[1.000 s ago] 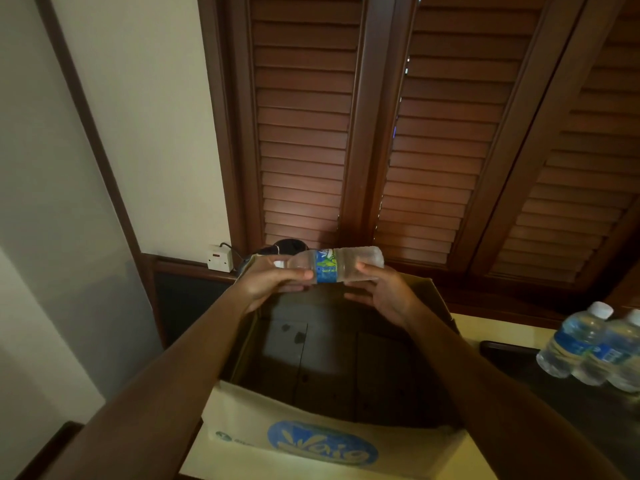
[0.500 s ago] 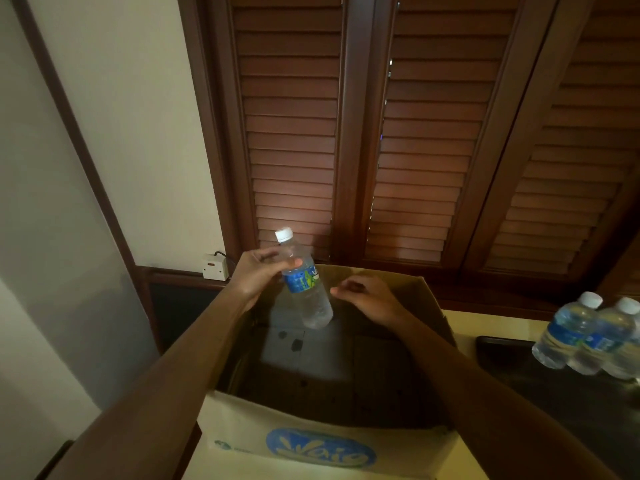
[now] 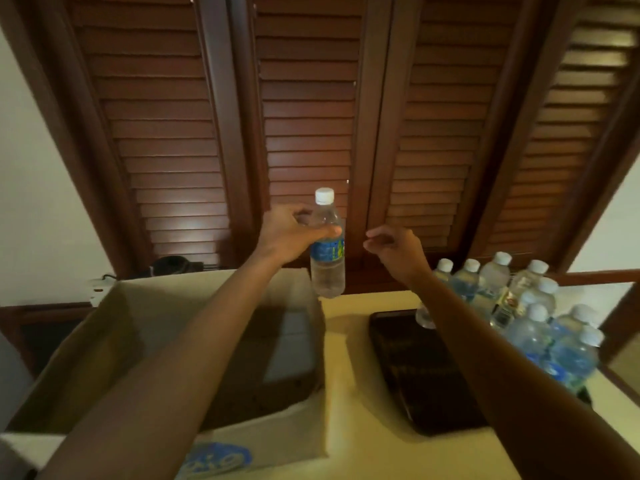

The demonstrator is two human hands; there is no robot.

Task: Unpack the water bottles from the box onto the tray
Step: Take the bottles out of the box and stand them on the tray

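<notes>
You are holding a water bottle (image 3: 327,252) upright in your left hand (image 3: 289,233), the grip pinching its shoulder just above the blue label, thumb across the front and the other fingers curling behind, so the white cap is standing clear above your knuckles. The bottle is hanging in the air over the far right corner of the cardboard box (image 3: 304,434), past its rim and over the pale desk (image 3: 346,344), not yet above the dark tray (image 3: 408,372). Your right hand (image 3: 398,251) is floating just beside the bottle with its grip loosely curled and holding nothing, apart from the plastic. The other bottles (image 3: 533,320) are already standing crowded together at the far right part of the tray, partly hidden behind your right forearm. Judging by the clear fill reaching up to the neck, this bottle is probably carrying real weight for its size, and the thin plastic wall is likely giving under a squeeze; the surface may be slick if it is damp, though that is too blurred to tell. The ribbed shoulder where you are gripping looks like the stiffest place to hold, and a supporting palm under the base would be steadying it as you are bringing it across to a bare part of the tray
</notes>
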